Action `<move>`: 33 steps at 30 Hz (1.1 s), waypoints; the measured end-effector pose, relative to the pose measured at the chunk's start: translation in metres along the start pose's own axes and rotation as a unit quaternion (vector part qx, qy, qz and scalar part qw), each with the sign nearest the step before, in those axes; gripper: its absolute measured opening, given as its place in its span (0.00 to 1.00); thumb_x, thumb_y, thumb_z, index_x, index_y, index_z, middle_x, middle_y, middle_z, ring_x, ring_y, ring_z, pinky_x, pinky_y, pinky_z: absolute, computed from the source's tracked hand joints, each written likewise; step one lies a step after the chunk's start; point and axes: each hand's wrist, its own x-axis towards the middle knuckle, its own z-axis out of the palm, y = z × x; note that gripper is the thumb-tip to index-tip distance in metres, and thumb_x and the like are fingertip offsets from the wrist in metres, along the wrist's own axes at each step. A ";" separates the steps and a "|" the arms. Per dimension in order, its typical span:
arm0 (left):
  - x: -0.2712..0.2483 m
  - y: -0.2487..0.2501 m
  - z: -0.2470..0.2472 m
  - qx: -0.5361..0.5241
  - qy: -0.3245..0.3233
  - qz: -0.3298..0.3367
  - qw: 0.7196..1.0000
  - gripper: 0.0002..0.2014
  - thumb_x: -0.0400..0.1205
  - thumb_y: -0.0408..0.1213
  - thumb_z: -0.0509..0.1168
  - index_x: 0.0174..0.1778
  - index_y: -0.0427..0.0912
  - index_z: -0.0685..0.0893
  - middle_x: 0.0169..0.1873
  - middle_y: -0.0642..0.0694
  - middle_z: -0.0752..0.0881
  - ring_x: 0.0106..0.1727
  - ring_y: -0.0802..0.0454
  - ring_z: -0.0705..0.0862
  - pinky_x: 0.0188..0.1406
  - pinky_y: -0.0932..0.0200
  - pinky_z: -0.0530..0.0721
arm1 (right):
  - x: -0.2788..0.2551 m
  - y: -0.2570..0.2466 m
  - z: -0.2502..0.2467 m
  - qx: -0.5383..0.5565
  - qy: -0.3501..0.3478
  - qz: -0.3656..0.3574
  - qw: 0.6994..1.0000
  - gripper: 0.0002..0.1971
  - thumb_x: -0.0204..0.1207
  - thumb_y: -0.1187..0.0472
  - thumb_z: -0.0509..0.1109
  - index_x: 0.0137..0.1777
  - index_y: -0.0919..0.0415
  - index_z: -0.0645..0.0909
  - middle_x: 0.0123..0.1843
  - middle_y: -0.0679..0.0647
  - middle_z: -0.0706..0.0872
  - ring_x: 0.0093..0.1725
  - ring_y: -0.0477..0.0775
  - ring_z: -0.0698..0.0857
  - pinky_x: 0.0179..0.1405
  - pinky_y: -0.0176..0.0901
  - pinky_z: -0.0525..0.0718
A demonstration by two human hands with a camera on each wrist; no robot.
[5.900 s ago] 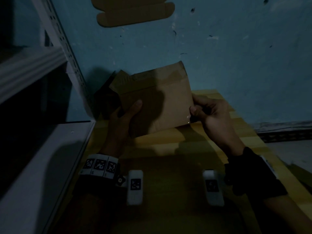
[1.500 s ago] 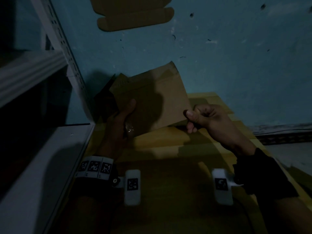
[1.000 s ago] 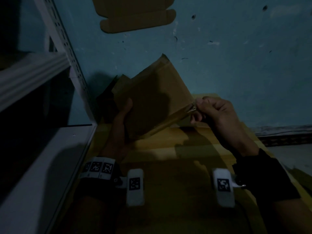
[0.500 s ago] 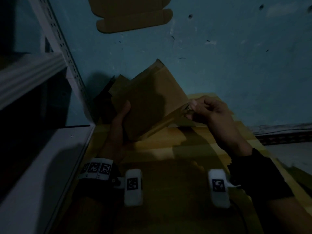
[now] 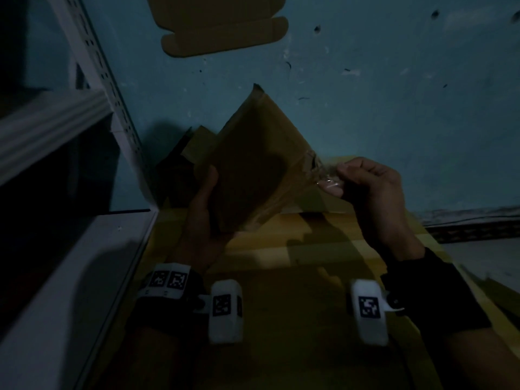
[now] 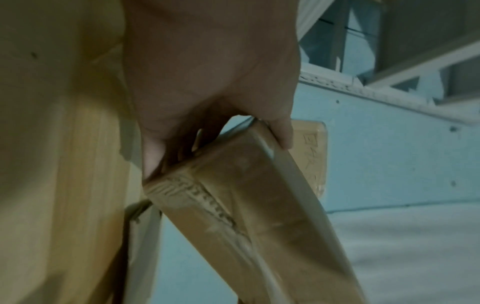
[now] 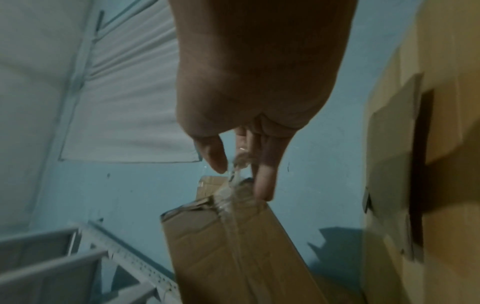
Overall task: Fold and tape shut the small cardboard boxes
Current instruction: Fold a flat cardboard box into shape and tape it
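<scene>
Two hands, one cardboard box [image 5: 253, 164], one strip of clear tape [image 5: 318, 170].
The left hand [image 5: 202, 209] gripped the brown, tilted box; the right hand [image 5: 368, 187] pinched the crumpled tape.

1. Hands: two, a left hand [image 5: 204, 218] and a right hand [image 5: 371, 190].
2. Held cardboard boxes: one, a small cardboard box [image 5: 253, 161].
3. Clear tape strips: one [image 5: 320, 175], between box and right hand.
4. Flat cardboard blanks on the wall: one [image 5: 222, 26].
5. Further cardboard behind the held box: at least one piece [image 5: 194, 142]; exact number indeterminable in the dark.
6. Wrist-worn cameras: two, left [image 5: 225, 311] and right [image 5: 368, 311].
7. White shelving units: one [image 5: 70, 263].
</scene>
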 end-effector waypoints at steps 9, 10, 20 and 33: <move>0.007 -0.005 -0.003 0.220 0.084 -0.017 0.972 0.24 0.82 0.65 0.58 0.61 0.51 0.82 0.53 0.47 0.89 0.52 0.49 0.87 0.44 0.53 0.83 | -0.003 0.007 0.006 -0.120 -0.019 -0.032 0.992 0.20 0.88 0.58 0.66 0.50 0.81 0.77 0.48 0.64 0.89 0.50 0.56 0.92 0.54 0.49 0.92; 0.006 -0.005 -0.001 0.249 0.092 -0.016 0.964 0.25 0.83 0.65 0.56 0.62 0.50 0.82 0.52 0.47 0.88 0.50 0.49 0.87 0.41 0.55 0.82 | -0.004 0.007 0.008 -0.126 -0.021 -0.039 0.991 0.21 0.88 0.57 0.66 0.50 0.81 0.76 0.49 0.66 0.89 0.50 0.57 0.92 0.52 0.46 0.92; 0.001 -0.010 0.012 0.360 0.085 0.008 0.929 0.46 0.73 0.74 0.63 0.85 0.56 0.62 0.78 0.48 0.73 0.78 0.40 0.73 0.77 0.43 0.68 | -0.001 0.024 0.006 -0.307 -0.024 -0.111 0.945 0.26 0.68 0.44 0.85 0.39 0.62 0.74 0.36 0.58 0.83 0.40 0.59 0.86 0.35 0.55 0.82; -0.010 0.007 0.020 0.174 -0.050 -0.020 0.983 0.24 0.83 0.60 0.55 0.65 0.47 0.82 0.60 0.44 0.88 0.49 0.53 0.90 0.42 0.55 0.88 | -0.004 0.019 0.015 -0.356 -0.150 -0.239 0.891 0.21 0.67 0.45 0.83 0.30 0.59 0.79 0.28 0.50 0.83 0.30 0.54 0.83 0.29 0.58 0.81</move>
